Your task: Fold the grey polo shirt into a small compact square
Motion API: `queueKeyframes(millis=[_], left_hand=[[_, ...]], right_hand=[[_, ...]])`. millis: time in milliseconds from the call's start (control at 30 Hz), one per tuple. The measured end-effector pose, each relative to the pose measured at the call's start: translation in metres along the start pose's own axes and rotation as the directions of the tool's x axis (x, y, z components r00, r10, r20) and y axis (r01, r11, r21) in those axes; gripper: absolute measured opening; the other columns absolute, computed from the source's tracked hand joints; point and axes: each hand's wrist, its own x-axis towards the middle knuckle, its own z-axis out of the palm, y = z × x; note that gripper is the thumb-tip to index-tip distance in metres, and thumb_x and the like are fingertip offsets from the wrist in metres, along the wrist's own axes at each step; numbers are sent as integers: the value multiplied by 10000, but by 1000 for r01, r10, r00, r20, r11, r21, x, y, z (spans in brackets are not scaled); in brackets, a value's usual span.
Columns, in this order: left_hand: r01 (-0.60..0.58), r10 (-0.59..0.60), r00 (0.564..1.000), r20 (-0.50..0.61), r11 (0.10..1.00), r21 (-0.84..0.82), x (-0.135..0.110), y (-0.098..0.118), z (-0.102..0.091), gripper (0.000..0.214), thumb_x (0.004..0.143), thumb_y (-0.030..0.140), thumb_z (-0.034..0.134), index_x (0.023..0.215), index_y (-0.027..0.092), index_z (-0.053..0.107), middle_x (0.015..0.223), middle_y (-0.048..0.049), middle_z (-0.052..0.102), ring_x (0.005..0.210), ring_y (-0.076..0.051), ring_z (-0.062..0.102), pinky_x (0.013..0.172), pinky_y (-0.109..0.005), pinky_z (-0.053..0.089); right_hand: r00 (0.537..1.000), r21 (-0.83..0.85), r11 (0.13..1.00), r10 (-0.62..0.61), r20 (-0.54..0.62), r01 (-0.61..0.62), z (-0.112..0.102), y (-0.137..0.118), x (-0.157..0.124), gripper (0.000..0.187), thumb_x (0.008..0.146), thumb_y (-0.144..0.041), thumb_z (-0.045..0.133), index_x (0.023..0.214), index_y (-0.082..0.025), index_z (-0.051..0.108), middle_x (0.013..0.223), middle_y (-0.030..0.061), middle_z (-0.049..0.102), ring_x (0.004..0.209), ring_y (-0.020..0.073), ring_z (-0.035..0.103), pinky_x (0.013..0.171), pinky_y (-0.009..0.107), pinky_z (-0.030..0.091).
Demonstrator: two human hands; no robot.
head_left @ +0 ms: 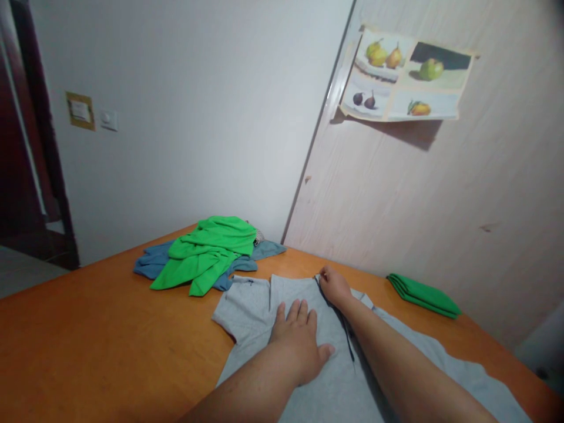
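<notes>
A grey shirt (251,299) lies spread on the orange table (88,341). My left hand (299,341) rests flat on its middle, fingers stretched out and together. Farther up, my right hand (333,286) pinches the folded edge of the grey shirt near the collar, fingers curled on the cloth. Both forearms reach across the shirt from the lower right.
A loose pile with a bright green garment (207,252) over a blue one (152,264) sits behind the shirt. A folded green cloth (423,295) lies at the right by the wooden wall. A fruit poster (405,76) hangs above. A dark doorway is at far left.
</notes>
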Motion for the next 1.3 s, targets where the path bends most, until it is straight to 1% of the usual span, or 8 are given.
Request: queueKeyframes(millis=[267,467,633,833,967,1100,1200,1300], left_hand=[[-2,2,1000,12,1000,1,-2,0,-5,826,906,674,265,1546,152,294,1621,-133,148,1507,-315,46,1177,-592,4],[-10,10,1000,12,1000,-8,-4,1,-6,832,906,680,247,1542,147,302,1618,-141,158,1507,-303,56,1181,-586,5],[-2,2,1000,10,1000,-13,-3,0,-6,823,900,672,264,1541,158,309,1620,-123,169,1507,-302,48,1186,-580,1],[-7,7,1000,20,1000,-21,-1,-1,-5,833,897,677,256,1544,152,302,1617,-121,183,1508,-300,34,1187,-581,0],[0,0,1000,18,1000,-5,-1,-1,-6,834,898,681,254,1545,156,298,1618,-123,174,1508,-299,46,1182,-584,14],[-9,8,999,32,1000,6,-1,-2,-7,845,892,682,285,1543,144,297,1618,-138,154,1507,-302,60,1182,-580,41],[-19,18,1000,22,1000,13,0,-3,-5,848,892,686,286,1540,139,302,1616,-148,154,1506,-305,66,1179,-586,52],[-16,16,1000,7,1000,19,1,-4,-3,837,902,687,259,1537,144,313,1616,-148,160,1506,-306,70,1178,-589,50]], right_hand=[[1000,-6,1000,27,11,-27,-7,-1,-1,282,907,-262,457,1097,-176,647,1053,121,720,973,223,649,790,291,428],[996,13,998,-66,53,65,-19,4,-21,403,973,-339,361,1195,-160,647,1207,134,684,1136,226,606,950,307,418],[970,21,982,-190,153,189,-10,7,-47,534,975,-406,391,1445,-163,465,1550,120,390,1443,235,317,1142,373,274],[950,1,990,-137,282,142,-1,5,-57,641,996,-511,304,1550,-191,267,1618,109,219,1500,265,147,1178,519,149],[952,74,989,-144,271,129,-6,8,-53,638,990,-526,327,1525,-179,330,1607,112,255,1495,259,171,1178,503,186],[977,95,994,-80,199,62,-18,19,-58,648,1014,-504,210,1509,-112,355,1593,138,286,1493,224,183,1198,409,187],[987,93,995,-38,157,23,-29,32,-76,675,1009,-504,204,1494,-65,372,1577,161,313,1487,224,205,1208,376,176],[992,99,994,-47,114,36,-36,45,-106,652,993,-499,266,1473,-87,421,1560,149,348,1477,228,240,1211,384,183]])
